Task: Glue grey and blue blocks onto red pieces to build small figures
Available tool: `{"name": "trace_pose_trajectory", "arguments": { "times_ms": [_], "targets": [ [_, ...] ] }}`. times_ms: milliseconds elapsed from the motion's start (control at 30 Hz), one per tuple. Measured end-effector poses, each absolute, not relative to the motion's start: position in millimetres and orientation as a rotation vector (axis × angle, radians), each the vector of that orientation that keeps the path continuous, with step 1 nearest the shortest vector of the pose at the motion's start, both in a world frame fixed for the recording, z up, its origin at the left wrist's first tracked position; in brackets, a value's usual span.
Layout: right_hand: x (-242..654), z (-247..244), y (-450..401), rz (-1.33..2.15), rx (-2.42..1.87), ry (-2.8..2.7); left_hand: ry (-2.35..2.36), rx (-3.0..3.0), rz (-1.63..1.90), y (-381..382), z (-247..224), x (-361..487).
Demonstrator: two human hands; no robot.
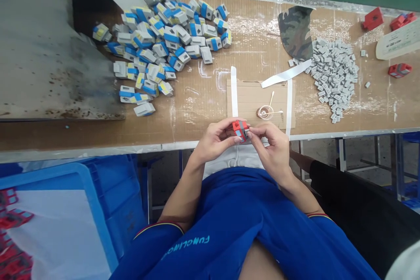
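My left hand (pixel 214 140) and my right hand (pixel 271 146) meet above the table's front edge, pinching a small red block (pixel 240 131) between their fingertips. Grey and light-blue patches show on its faces, and my fingers hide part of it. Just beyond my hands lies a cardboard sheet (pixel 259 103) edged by white strips, with a small coil of clear tape (pixel 265 113) and a cotton swab (pixel 271 102) on it. A heap of blue, white and yellow plastic parts (pixel 157 39) lies to the left, and a pile of small grey pieces (pixel 334 78) to the right.
A camouflage cloth (pixel 297 31) lies on the table beyond the grey pile. Red parts (pixel 399 70) and a pale board (pixel 398 39) sit at the far right. A grey metal chute (pixel 42 52) slopes at the left, and a blue crate (pixel 108 201) holding red parts stands below left.
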State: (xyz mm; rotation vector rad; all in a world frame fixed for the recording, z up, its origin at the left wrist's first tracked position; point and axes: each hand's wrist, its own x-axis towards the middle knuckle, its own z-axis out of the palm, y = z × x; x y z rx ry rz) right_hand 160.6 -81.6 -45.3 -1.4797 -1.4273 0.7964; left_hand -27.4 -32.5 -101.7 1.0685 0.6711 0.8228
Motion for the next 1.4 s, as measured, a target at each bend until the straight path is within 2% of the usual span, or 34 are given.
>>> {"name": "trace_pose_trajectory", "arguments": {
  "times_ms": [467,800,1233,1400],
  "targets": [
    [136.8,-55.3,-92.0,0.533,-1.642,-1.542,0.824,1.308,0.806,-34.2,-101.2,-31.0],
    [155.5,-57.1,-92.7,0.856,-1.565,-1.303,0.777,1.343,0.804,-35.3,-104.2,-30.9],
    [142.6,-55.8,-95.9,0.597,-1.554,-1.512,0.741,1.507,0.811,-32.2,-101.7,-35.5],
    [163.3,-53.2,-96.0,0.909,-1.447,-1.455,0.649,1.496,0.757,-29.4,-100.0,-37.7]
  ]
}}
